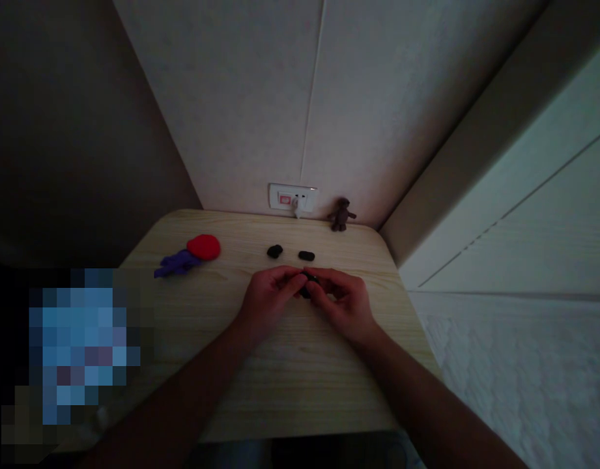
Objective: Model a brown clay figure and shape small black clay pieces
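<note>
My left hand [273, 290] and my right hand [346, 299] meet over the middle of the table, fingers closed. Between their thumbs and fingertips is a small black lump [308, 286] that looks like modelling clay; fingers cover much of it. Just beyond the hands, two more black pieces rest on the wood: an uneven lump [275, 251] and a smooth oblong piece [307, 256]. Neither is touched by a hand.
On the left lies a red rounded piece [204, 247] against a purple shape [180, 262]. A small brown figure [342, 215] stands at the table's back edge [251, 216]. Behind are a wall socket [292, 197] with a plug and cable. A pixelated bluish patch hides the lower left.
</note>
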`<control>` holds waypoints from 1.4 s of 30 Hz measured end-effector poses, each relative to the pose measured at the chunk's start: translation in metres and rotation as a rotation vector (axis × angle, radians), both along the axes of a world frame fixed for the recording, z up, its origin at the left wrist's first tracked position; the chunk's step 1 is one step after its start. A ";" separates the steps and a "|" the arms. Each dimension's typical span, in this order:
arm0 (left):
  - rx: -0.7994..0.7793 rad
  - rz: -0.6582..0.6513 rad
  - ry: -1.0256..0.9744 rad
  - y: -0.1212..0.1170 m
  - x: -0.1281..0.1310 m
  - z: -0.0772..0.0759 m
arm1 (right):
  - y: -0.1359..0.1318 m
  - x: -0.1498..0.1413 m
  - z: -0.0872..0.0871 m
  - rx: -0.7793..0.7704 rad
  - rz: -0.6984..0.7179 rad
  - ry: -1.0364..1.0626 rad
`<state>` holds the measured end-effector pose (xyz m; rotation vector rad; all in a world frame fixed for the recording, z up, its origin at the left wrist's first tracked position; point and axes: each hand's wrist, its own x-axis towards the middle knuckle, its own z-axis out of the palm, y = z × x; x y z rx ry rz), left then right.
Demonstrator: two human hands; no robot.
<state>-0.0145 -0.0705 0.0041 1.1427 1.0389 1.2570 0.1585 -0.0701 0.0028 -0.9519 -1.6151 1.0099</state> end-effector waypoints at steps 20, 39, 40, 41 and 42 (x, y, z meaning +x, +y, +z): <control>-0.009 -0.020 -0.033 -0.001 0.001 0.002 | -0.002 -0.002 0.004 -0.010 -0.024 0.056; -0.023 0.014 0.009 -0.002 0.000 0.004 | -0.001 -0.002 0.003 -0.123 -0.016 0.077; -0.024 0.011 0.010 -0.002 -0.001 0.004 | -0.001 -0.002 0.003 -0.132 -0.010 0.083; -0.023 0.013 0.007 -0.002 -0.001 0.005 | 0.000 -0.002 0.003 -0.135 -0.011 0.090; -0.023 0.014 0.006 -0.002 -0.001 0.005 | 0.000 -0.002 0.003 -0.132 -0.015 0.096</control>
